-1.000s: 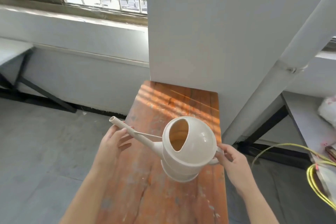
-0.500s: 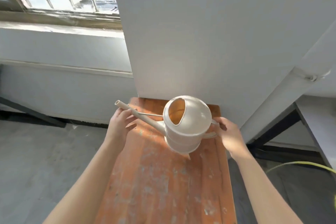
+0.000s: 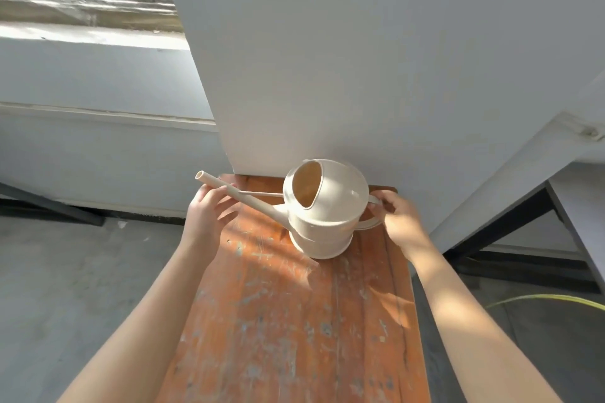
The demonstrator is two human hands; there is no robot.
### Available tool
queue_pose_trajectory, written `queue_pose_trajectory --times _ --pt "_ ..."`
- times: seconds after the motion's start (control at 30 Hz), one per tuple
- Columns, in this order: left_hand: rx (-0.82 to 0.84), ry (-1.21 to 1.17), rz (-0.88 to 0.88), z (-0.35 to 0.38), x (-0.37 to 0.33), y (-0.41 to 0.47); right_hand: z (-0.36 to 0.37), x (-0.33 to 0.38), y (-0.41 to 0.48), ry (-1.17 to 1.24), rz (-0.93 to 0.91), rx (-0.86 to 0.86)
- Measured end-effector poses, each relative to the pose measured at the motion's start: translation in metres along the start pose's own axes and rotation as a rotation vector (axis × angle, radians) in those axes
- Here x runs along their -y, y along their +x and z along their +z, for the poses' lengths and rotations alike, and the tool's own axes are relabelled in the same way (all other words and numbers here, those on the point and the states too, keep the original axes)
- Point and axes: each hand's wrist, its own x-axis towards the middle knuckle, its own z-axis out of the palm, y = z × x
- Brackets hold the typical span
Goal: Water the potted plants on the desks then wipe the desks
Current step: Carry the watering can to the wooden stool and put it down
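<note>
**A:** Where is the can?

**B:** The can [image 3: 330,206] is between the two hands. Its base seems to be down on the far end of the bench [image 3: 294,321], just short of the wall [image 3: 327,75] beyond the knuckles. I can't tell whether its full weight is on the wood.

**A:** And the grips?

**B:** The right hand [image 3: 399,222] has its fingers curled round the handle [image 3: 371,222], which loops off the back of the can into the palm. The left hand [image 3: 204,219] is under the spout [image 3: 229,188] with its fingertips touching it from below. Whether they close round it I cannot tell.

**A:** How will it handle?

**B:** It looks like smooth, stiff, thin plastic, so I judge it light when empty and a bit slick in a damp palm. No water shows through the top opening, so its weight is a guess. If it is full, the load sits in the body next to the right hand, and the handle should carry it.

**A:** And the spout?

**B:** It is long and thin, tied back to the body by only a slim brace [image 3: 262,194]. I'd use the left hand there to steady and aim, not to lift.
</note>
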Motion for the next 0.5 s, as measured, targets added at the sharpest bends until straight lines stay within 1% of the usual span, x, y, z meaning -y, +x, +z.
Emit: queue_pose_trajectory --times 0.17,0.3,0.37,0.47,0.5 --pt "-0.017 -0.007 0.009 0.000 0.004 0.005 0.004 -0.005 0.005 -0.008 0.015 -0.001" --pt "0.005 0.040 -0.007 -0.002 0.006 0.003 0.008 -0.009 0.002 -0.034 0.013 -0.026" --pt "-0.003 0.078 -0.029 -0.006 0.006 -0.001 0.011 -0.011 -0.001 -0.032 0.023 -0.092" --pt "-0.016 0.127 -0.046 -0.020 0.006 -0.018 0.014 -0.010 -0.017 -0.005 0.110 -0.255" --pt "-0.015 0.145 -0.047 -0.027 0.007 -0.027 0.014 -0.009 -0.028 -0.011 0.130 -0.285"
